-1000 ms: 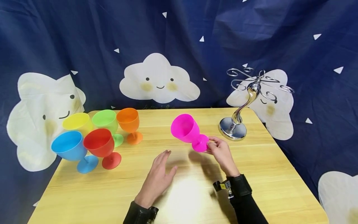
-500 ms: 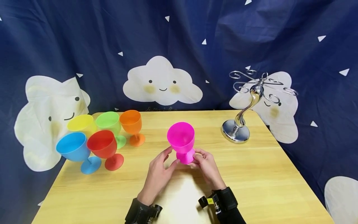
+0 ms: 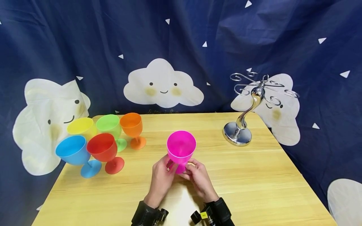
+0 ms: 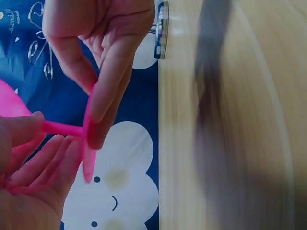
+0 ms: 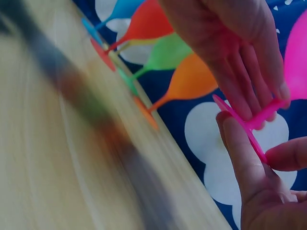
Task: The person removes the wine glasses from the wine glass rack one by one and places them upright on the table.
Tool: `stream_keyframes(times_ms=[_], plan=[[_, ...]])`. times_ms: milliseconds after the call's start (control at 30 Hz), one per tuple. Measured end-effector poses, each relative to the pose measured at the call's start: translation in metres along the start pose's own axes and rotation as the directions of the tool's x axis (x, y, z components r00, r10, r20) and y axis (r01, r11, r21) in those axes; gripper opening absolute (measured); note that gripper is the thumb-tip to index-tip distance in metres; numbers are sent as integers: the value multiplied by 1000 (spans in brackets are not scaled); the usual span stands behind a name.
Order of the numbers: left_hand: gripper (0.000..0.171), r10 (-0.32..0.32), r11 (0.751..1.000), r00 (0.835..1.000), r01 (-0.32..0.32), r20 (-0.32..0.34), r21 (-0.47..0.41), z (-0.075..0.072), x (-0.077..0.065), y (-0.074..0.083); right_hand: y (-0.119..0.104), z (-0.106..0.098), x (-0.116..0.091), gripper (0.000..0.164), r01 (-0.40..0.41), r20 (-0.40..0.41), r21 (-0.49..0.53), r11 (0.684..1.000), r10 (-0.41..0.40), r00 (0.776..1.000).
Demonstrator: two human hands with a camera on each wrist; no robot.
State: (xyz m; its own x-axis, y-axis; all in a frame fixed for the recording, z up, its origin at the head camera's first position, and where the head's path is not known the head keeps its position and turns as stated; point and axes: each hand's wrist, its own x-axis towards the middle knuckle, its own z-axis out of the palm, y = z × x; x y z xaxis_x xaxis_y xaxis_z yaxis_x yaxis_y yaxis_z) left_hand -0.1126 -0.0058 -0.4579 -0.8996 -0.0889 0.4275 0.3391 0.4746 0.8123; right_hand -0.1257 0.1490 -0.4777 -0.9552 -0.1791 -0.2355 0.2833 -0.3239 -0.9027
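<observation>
A pink plastic goblet is held upright above the near middle of the table, its bowl opening upward. My left hand pinches the thin stem just under the bowl, with the thumb on one side and the fingers on the other. My right hand grips the round foot between thumb and fingers, some fingers lying flat beneath it. Both wrist views show the foot apart from the tabletop. In the head view the fingers and bowl hide most of the stem.
On the left stand blue, red, yellow, green and orange goblets. A chrome stand with curled wire arms rises at the back right. Behind the wooden table hangs a dark blue cloud-patterned curtain.
The pink goblet has moved left and nearer to me, going from tilted to upright. My left hand has closed on its stem; my right hand has kept its hold on the foot.
</observation>
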Motion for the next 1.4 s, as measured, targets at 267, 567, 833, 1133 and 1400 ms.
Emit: stream_keyframes(times_ms=[267, 567, 833, 1133, 1400], plan=[[24, -29, 999, 996, 26, -79, -40, 2, -4, -1, 7, 9, -7, 25, 3, -4, 52, 999, -3, 1000], [25, -14, 997, 993, 5, -119, -77, 1, -4, 1, 5, 11, -8, 36, 20, -11, 33, 999, -20, 1000], [28, -34, 998, 993, 27, -111, -64, -1, -5, 3, 4, 10, -8, 37, 8, 0, 27, 1000, -8, 1000], [34, -39, 998, 992, 33, -120, -47, -5, -4, 4, 1, -4, -10, 36, 44, 90, -143, 989, -31, 995], [33, -52, 998, 992, 56, -113, 33, -13, -1, 0, -3, -21, -15, 30, 156, 120, -413, 897, -116, 986]])
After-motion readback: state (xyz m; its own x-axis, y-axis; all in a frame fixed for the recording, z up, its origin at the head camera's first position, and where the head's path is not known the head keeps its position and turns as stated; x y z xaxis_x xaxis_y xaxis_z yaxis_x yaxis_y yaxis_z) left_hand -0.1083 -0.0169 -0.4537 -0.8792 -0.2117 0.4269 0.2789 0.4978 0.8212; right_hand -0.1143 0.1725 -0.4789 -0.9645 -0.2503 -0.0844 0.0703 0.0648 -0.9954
